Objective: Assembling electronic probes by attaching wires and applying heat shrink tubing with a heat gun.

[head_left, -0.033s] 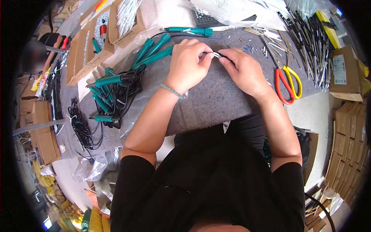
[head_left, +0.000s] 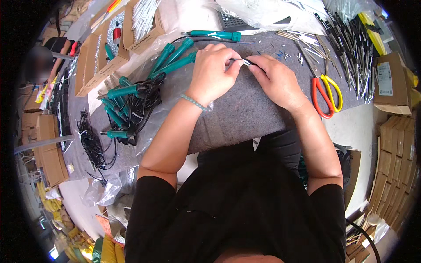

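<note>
Over the grey cloth-covered table (head_left: 245,111), my left hand (head_left: 215,72) and my right hand (head_left: 278,79) face each other a short way apart. Thumb and fingers of each are pinched on a thin black wire (head_left: 247,62), which shows a pale stretch in the gap between them. The rest of the wire is hidden by my fingers. Left of my left hand lie teal handles (head_left: 177,50), shaped like soldering iron handles. Another teal handle (head_left: 215,34) with a black cord lies beyond it. To the right of my right hand are scissors (head_left: 325,94) with one red and one yellow grip.
Bundled black cords with teal handles (head_left: 117,94) lie at the left. Cardboard boxes (head_left: 118,52) of small parts stand at the far left. Many thin black-and-silver rods (head_left: 351,57) cover the far right, beside a cardboard box (head_left: 392,83). Another person (head_left: 57,50) is at the left edge.
</note>
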Demonstrator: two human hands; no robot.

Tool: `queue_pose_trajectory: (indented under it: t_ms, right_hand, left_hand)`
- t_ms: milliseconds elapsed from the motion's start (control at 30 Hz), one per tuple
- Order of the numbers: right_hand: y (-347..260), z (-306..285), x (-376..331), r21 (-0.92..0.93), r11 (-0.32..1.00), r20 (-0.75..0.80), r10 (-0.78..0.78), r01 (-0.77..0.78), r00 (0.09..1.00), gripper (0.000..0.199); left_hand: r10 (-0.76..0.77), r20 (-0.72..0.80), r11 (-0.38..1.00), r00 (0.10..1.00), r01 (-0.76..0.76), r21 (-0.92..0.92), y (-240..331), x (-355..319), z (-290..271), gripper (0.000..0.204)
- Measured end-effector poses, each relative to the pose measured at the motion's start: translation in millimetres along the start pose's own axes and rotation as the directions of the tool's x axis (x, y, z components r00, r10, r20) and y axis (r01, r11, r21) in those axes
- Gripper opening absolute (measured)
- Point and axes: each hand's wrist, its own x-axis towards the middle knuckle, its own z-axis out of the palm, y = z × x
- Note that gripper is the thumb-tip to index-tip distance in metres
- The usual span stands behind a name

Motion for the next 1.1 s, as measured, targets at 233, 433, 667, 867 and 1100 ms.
queue_pose_trajectory:
  t_ms: [233,433,667,867,1100]
  right_hand:
    - [-6.2,-6.4,-1.0,-0.118,0.992,0.021,0.044,-0.042,0.999,0.021]
    - [-3.8,-8.1,-0.4,-0.251,0.963,-0.044,-0.118,0.103,0.992,0.017]
    - [-2.4,-10.8,0.0,-0.375,0.910,0.018,-0.184,0.177,0.983,0.016]
    - [0.1,-18.9,3.1,-0.304,0.896,0.138,-0.295,0.323,0.946,0.015]
    - [4.1,-30.0,11.9,-0.021,0.965,0.248,-0.248,0.261,0.937,0.017]
  left_hand:
    - [-0.072,0.321,0.997,0.944,0.056,0.061,-21.3,5.1,-25.4,0.026]
    - [-0.142,0.496,0.868,0.856,0.349,-0.353,-24.5,1.0,-23.7,0.019]
    - [-0.104,0.412,0.953,0.905,0.209,-0.220,-11.2,0.1,-22.0,0.011]
    - [0.254,0.116,0.963,0.960,-0.262,0.061,-11.3,-0.2,-13.6,0.010]
    - [0.168,0.350,0.950,0.922,-0.056,-0.307,-16.0,2.1,-23.9,0.017]
